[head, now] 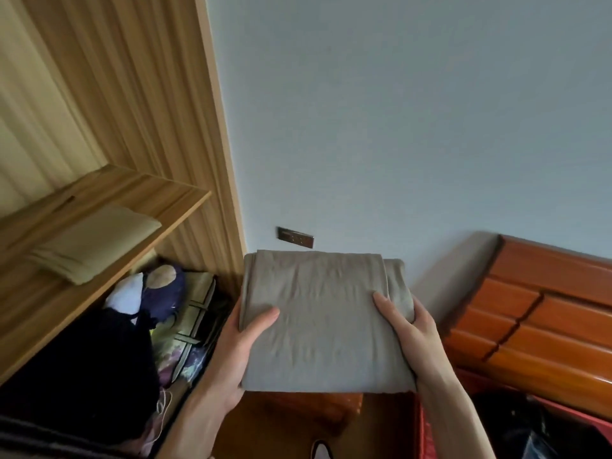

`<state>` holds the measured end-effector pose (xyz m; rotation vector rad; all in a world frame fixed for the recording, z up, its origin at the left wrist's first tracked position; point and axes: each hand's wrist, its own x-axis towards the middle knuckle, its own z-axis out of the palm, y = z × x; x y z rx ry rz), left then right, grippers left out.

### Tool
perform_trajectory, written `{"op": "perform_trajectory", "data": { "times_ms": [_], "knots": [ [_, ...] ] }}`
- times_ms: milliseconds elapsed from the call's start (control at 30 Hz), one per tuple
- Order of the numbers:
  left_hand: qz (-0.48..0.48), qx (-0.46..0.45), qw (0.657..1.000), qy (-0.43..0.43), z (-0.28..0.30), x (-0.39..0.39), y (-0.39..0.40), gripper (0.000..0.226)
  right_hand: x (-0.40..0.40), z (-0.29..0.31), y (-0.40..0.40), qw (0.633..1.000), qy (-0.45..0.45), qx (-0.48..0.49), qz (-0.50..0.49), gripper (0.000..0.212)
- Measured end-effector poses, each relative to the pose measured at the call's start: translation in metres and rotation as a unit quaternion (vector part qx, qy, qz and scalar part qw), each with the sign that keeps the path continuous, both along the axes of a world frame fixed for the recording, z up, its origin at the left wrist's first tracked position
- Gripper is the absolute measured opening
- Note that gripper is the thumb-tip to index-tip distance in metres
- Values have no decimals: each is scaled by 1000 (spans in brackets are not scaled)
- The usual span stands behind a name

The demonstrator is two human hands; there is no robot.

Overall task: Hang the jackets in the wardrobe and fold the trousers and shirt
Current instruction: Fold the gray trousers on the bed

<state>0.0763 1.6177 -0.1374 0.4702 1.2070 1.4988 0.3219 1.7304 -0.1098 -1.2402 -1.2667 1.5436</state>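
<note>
— Filling the left side, what stands there?
— An open wooden wardrobe [132, 94]; a folded yellowish cloth [89, 246] lies on its shelf [109, 207], dark clothes [82, 366] below.
— And the folded grey garment [326, 321]?
— Held up in the near middle, right of the wardrobe, against the far pale wall [397, 111].
— The hands?
— Left hand [236, 351] grips its left edge, right hand [409, 329] its right edge, thumbs on top.

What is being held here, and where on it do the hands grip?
A folded grey garment: the left hand holds its left edge, the right hand its right edge, thumbs on top.
</note>
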Motion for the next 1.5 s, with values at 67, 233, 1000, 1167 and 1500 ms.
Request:
{"op": "perform_trajectory", "data": {
  "times_ms": [67,233,1000,1167,1500],
  "knots": [
    [30,2,1000,-4,1,-11,17,69,-18,1,29,1000,-15,7,18,50],
    [101,13,995,-9,11,-28,60,77,-54,9,106,995,-26,19,98,54],
    [371,-7,929,-2,6,-191,7,76,-319,3,146,924,9,36,380,57],
    [411,-27,910,37,10,-243,-19,87,-384,2,121,924,20,55,378,47],
    [483,-38,873,46,16,-311,-28,75,-493,25,117,890,26,75,449,40]
  ]
}}
